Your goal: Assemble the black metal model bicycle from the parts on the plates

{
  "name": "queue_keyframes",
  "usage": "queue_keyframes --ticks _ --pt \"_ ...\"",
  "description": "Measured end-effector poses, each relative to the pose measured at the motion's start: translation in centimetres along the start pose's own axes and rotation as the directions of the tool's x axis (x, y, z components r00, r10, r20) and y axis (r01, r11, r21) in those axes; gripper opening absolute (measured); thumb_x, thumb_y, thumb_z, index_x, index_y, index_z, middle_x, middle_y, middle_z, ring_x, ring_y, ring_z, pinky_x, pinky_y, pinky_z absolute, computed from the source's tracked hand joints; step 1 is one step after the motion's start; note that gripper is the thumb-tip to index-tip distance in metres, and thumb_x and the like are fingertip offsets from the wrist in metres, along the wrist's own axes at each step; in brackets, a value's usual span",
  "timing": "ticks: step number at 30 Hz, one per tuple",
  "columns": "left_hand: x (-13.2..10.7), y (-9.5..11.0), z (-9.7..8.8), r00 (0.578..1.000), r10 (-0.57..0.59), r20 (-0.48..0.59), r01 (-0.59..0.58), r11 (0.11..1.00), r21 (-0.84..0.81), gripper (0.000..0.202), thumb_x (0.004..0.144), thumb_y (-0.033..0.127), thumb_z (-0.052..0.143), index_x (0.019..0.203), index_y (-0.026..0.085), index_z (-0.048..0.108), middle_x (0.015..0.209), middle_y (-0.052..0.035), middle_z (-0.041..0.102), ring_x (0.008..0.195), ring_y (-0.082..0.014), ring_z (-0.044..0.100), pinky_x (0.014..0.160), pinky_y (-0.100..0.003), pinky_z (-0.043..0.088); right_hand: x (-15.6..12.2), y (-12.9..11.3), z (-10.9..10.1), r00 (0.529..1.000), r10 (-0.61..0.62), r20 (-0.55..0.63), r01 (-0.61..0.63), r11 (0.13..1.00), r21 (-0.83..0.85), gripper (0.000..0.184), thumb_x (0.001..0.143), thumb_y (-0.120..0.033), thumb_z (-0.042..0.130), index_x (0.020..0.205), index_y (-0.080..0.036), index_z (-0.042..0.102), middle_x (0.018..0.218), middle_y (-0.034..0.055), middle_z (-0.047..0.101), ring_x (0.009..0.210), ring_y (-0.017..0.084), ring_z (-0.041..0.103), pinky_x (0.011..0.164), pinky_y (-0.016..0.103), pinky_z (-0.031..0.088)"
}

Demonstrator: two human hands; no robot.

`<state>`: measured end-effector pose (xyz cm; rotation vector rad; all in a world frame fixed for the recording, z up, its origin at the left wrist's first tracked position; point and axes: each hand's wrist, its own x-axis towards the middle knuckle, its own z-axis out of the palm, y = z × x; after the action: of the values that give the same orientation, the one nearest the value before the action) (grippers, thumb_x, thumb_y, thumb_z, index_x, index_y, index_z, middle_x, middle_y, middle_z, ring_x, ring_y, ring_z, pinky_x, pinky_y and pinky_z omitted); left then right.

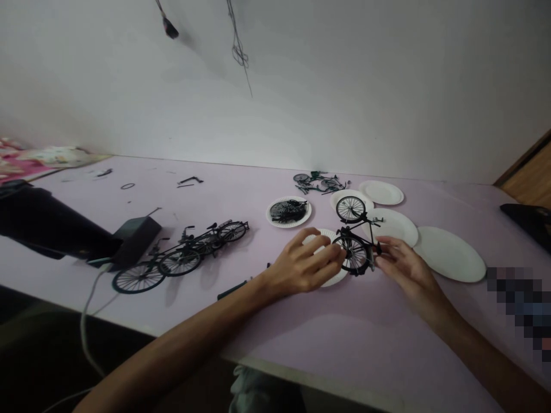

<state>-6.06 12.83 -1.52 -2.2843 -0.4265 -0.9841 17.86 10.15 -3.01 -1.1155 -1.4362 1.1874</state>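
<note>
A small black model bicycle is held up on its side or tilted, above the paper plates, with its two spoked wheels toward the left. My right hand grips its saddle end between thumb and fingers. From the other side my left hand has its fingers curled closed against the lower wheel; the fingertips are partly hidden. Beneath the left hand is a white paper plate, mostly covered. A paper plate behind it carries a pile of black parts.
Several finished-looking model bicycles stand in a row at left, beside a black device with a white cable. Green bicycle parts lie near the wall. White plates spread to the right. A dark part lies by my left forearm.
</note>
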Motion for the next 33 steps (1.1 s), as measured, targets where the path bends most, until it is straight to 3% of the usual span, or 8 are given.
queue_keyframes --ticks 4,7,11,15,19,24,28,33 --pt "0.4 1.2 0.1 0.994 0.104 -0.022 -0.104 0.994 -0.023 0.012 0.087 0.014 0.067 0.078 0.017 0.06 0.088 0.0003 0.07 0.078 -0.015 0.06 0.079 -0.035 0.05 -0.4 -0.9 0.7 0.956 0.24 0.171 -0.274 0.938 0.215 0.054 0.082 -0.05 0.073 0.124 -0.021 0.055 0.117 0.0118 0.069 0.101 0.025 0.07 0.092 0.042 0.056" --pt "0.7 1.6 0.2 0.995 0.104 0.001 -0.104 0.994 -0.034 0.008 0.088 0.013 0.064 0.082 0.017 0.063 0.092 -0.0003 0.071 0.079 -0.0147 0.061 0.08 -0.035 0.051 -0.4 -1.0 0.8 0.957 0.268 0.112 -0.286 0.934 0.215 0.059 0.074 -0.046 0.081 0.122 -0.021 0.056 0.113 0.0108 0.071 0.097 0.025 0.071 0.086 0.039 0.059" --pt "0.6 0.5 0.1 0.992 0.085 0.089 -0.079 0.994 -0.069 0.014 0.095 0.021 0.059 0.106 0.014 0.063 0.108 -0.0045 0.071 0.093 -0.0173 0.061 0.088 -0.036 0.05 0.2 -0.8 0.3 0.964 0.265 0.024 -0.264 0.942 0.206 0.059 0.071 -0.047 0.082 0.118 -0.02 0.058 0.109 0.0092 0.072 0.092 0.023 0.071 0.081 0.036 0.06" --pt "-0.3 -2.0 -0.1 0.982 -0.089 0.167 0.103 0.992 -0.073 0.026 0.097 0.031 0.056 0.116 0.013 0.057 0.111 -0.0094 0.069 0.098 -0.0204 0.06 0.09 -0.038 0.048 1.0 -0.6 -1.0 0.96 0.278 -0.02 -0.275 0.956 0.101 0.067 0.069 -0.048 0.084 0.123 -0.021 0.055 0.099 0.0067 0.073 0.083 0.022 0.07 0.071 0.034 0.061" --pt "-1.7 -4.2 0.5 0.911 -0.218 0.349 0.251 0.967 -0.053 0.015 0.1 0.02 0.047 0.104 0.014 0.061 0.106 -0.0089 0.069 0.093 -0.0196 0.06 0.083 -0.035 0.046 1.6 -0.2 -2.5 0.943 0.331 -0.012 -0.33 0.934 -0.136 0.073 0.074 -0.053 0.078 0.133 -0.023 0.049 0.078 0.0003 0.069 0.061 0.017 0.067 0.064 0.033 0.057" --pt "-2.8 -4.1 1.9 0.826 -0.122 0.55 0.28 0.936 -0.213 0.019 0.101 0.019 0.046 0.098 0.013 0.063 0.098 -0.0081 0.069 0.089 -0.018 0.062 0.083 -0.032 0.046 2.0 0.2 -3.6 0.909 0.39 0.146 -0.344 0.901 -0.265 0.075 0.078 -0.053 0.075 0.139 -0.022 0.045 0.075 -0.0013 0.066 0.059 0.015 0.064 0.061 0.03 0.054" --pt "-2.8 -2.9 2.5 0.814 -0.081 0.575 0.302 0.905 -0.301 0.018 0.1 0.017 0.047 0.107 0.012 0.062 0.102 -0.0089 0.069 0.093 -0.0193 0.063 0.085 -0.032 0.047 2.3 0.4 -3.9 0.886 0.41 0.214 -0.341 0.891 -0.299 0.076 0.079 -0.052 0.074 0.141 -0.018 0.043 0.066 -0.0026 0.064 0.054 0.014 0.061 0.053 0.027 0.053" --pt "-2.8 -2.3 3.4 0.821 -0.028 0.57 0.244 0.92 -0.306 0.018 0.099 0.012 0.046 0.106 0.012 0.063 0.106 -0.0082 0.069 0.096 -0.0209 0.062 0.09 -0.034 0.044 2.2 1.4 -3.6 0.919 0.375 0.124 -0.3 0.867 -0.399 0.081 0.079 -0.054 0.072 0.143 -0.016 0.04 0.063 -0.0011 0.065 0.048 0.017 0.06 0.039 0.026 0.045"
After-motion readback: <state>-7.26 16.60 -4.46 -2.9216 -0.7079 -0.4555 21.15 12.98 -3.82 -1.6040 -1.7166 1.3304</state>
